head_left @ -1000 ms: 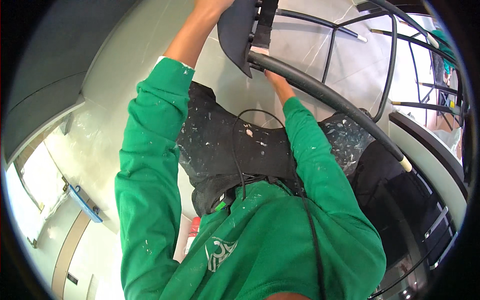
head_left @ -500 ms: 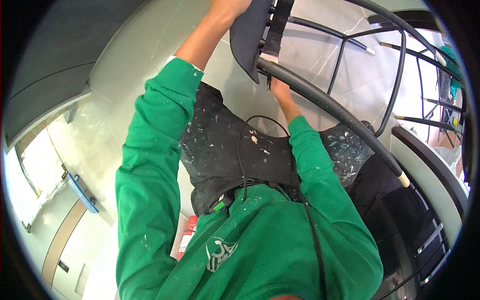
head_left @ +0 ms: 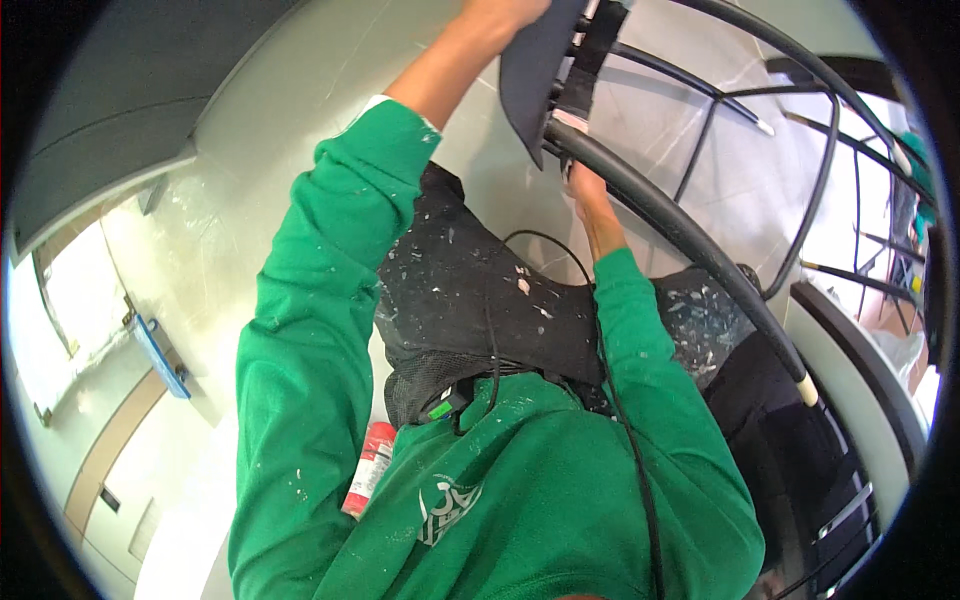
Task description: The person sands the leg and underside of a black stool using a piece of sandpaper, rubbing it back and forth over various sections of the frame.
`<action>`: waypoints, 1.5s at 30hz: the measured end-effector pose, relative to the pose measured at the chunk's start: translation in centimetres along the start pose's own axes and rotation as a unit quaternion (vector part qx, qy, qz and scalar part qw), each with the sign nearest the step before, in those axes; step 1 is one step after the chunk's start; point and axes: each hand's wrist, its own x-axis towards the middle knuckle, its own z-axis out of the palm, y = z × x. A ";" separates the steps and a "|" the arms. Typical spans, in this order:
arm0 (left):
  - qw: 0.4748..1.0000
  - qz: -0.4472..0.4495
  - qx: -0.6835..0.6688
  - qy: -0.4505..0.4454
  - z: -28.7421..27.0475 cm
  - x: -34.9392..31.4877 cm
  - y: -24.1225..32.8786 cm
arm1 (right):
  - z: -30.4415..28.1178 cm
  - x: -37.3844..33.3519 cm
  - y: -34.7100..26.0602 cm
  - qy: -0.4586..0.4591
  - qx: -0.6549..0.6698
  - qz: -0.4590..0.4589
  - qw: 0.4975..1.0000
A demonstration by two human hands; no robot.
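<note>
A chair or stool with thick black tubular legs (head_left: 690, 235) lies tipped over ahead of me; one leg ends in a pale tip. Its curved dark panel (head_left: 530, 85) stands on edge at top centre, joined by bolts to a flat black bar (head_left: 594, 60). My left hand (head_left: 508, 12) is at the panel's upper edge, its fingers cut off by the picture's top or hidden. Just below the thick leg, by the panel's lower end, my right hand (head_left: 586, 188) is closed around something small and dark that I cannot make out.
More black tubular legs (head_left: 868, 195) stand at the far right beside a low dark-topped ledge (head_left: 850, 340). A red and white canister (head_left: 370, 470) is by my left side. A dark cabinet (head_left: 110, 110) fills the upper left; a black cable (head_left: 635, 460) hangs down my front.
Both hands and the chair appear shifted slightly right and down together, along with much of the surroundings. The hands keep their places on the chair.
</note>
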 end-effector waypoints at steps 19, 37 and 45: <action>0.998 0.023 0.057 0.035 -2.9 -0.5 -1.3 | 4.1 -4.5 -2.4 0.029 0.038 0.045 0.998; 0.995 0.055 0.089 -0.007 -0.6 0.5 0.0 | 4.0 0.2 5.0 0.134 0.050 -0.147 0.979; 0.989 0.064 0.135 -0.015 -2.6 1.0 0.6 | -4.2 -5.6 -1.0 -0.011 0.241 0.064 0.968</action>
